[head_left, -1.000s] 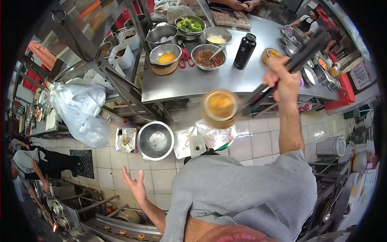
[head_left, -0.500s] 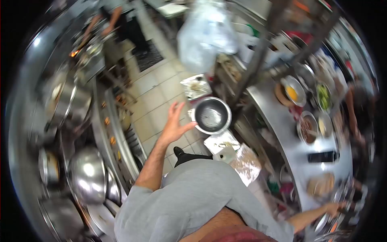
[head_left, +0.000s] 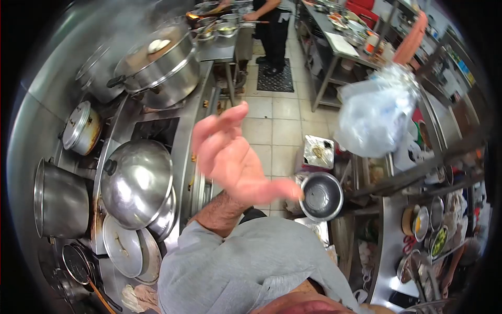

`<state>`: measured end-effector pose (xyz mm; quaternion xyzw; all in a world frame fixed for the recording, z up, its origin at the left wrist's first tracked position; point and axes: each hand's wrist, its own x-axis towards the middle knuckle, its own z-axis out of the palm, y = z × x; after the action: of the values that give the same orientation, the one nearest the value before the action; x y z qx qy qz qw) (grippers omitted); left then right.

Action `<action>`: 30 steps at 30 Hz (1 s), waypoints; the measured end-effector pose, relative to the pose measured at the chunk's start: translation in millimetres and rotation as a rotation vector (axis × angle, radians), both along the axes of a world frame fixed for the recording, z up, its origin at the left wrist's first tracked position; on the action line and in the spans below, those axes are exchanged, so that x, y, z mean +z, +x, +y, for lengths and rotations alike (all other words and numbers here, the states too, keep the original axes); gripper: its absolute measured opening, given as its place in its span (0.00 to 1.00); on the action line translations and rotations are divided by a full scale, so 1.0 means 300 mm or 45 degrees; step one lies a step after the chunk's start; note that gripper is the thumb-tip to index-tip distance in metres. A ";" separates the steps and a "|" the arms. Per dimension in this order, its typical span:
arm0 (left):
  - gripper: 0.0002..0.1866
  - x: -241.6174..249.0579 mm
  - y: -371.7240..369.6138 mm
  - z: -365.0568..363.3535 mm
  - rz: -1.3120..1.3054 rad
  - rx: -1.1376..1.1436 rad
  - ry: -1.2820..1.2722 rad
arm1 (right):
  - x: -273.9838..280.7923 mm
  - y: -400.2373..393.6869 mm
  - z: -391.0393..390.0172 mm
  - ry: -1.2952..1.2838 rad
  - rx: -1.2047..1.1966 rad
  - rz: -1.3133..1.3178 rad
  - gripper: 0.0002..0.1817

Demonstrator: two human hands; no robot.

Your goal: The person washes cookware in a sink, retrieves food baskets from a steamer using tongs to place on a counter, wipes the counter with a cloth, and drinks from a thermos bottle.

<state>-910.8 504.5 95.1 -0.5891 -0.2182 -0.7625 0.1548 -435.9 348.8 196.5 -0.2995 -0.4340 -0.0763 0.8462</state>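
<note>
My left hand (head_left: 232,157) is raised in front of my chest, palm partly turned up. Its thumb is stretched out and its fingers are loosely bent and apart, with nothing in them. In the view the thumb tip overlaps the rim of a round metal bowl (head_left: 321,196) with a dark, shiny inside. The hand looks nearer to me than the bowl, and no grip on it shows. Beside the bowl stands a foil-covered container (head_left: 318,152). My right hand is out of view past the lower right edge.
Left on the stove are a large steaming pot (head_left: 162,68), a domed lid (head_left: 137,183), a flat lid (head_left: 122,245) and a tall pot (head_left: 61,199). A plastic bag (head_left: 374,115) hangs on the right. Bowls of food (head_left: 439,240) stand on the right counter. Another person (head_left: 271,31) stands ahead.
My view has tilted up and swung left. My left hand has risen closer to the camera, staying open. My right hand, earlier beside metal utensils on the right counter, has left the view.
</note>
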 end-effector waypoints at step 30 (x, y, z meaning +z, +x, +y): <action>0.21 -0.132 -0.952 -0.300 -0.569 2.233 -1.351 | 0.210 -2.974 1.904 -0.022 2.786 -0.201 0.29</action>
<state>-1196.3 414.5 55.6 -0.0628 -0.8985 -0.2811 0.3312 -1328.2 920.1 259.5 0.2476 -0.5185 0.7001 0.4240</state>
